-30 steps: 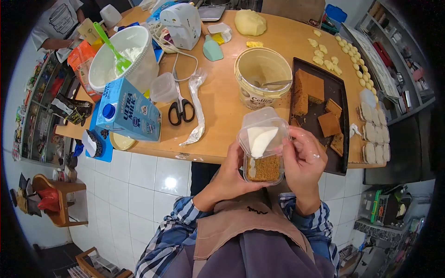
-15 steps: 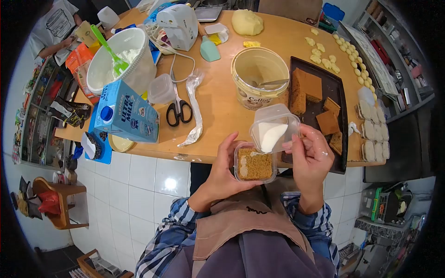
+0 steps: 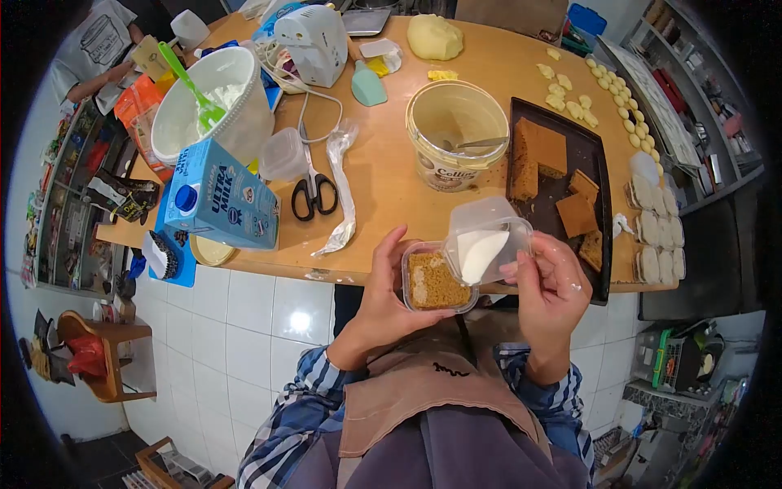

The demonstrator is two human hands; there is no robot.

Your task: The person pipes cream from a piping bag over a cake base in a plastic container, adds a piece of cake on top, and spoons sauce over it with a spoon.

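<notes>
By the near edge of the wooden table [image 3: 379,171], your left hand [image 3: 376,301] grasps the clear cup [image 3: 444,309] around its side, and your right hand [image 3: 555,281] pinches the clear plastic piece [image 3: 487,215], now shifted rightward from one second ago, leaving more brown cake [image 3: 429,279] uncovered.

A kitchen, with milk carton [image 3: 224,196], mixing bowl [image 3: 251,122], dough [image 3: 435,38] and a tray [image 3: 547,208] of cake [image 3: 549,151] on one table [image 3: 379,179].

Open counter [image 3: 376,191] between plastic strip [image 3: 345,191] and left hand [image 3: 379,301], tub [image 3: 452,174] in the way ahead, dark tray [image 3: 551,200] right, milk carton [image 3: 228,205] left
</notes>
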